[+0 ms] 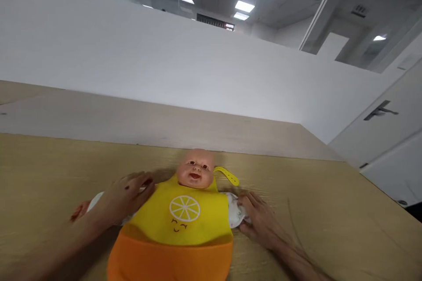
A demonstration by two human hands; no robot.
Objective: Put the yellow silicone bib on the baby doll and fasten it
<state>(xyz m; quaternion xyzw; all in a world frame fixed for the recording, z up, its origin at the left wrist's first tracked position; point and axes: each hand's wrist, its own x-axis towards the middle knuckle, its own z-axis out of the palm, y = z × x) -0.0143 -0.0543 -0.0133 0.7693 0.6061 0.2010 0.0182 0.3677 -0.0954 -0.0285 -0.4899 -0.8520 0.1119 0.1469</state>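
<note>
A baby doll (195, 169) lies on its back on the wooden table (329, 228), head away from me. A yellow silicone bib (181, 215) with a lemon face and an orange pocket covers its body; the bib's yellow strap (227, 175) sticks out beside the neck. My left hand (123, 197) rests on the doll's arm at the bib's left edge, fingers curled over it. My right hand (259, 219) is closed on the doll's white-sleeved arm (235, 210) at the bib's right edge.
A white partition wall (165, 61) rises behind a raised wooden ledge (148, 123) at the table's far side. White cabinet doors with a handle (380, 109) stand to the right. Ceiling lights show above.
</note>
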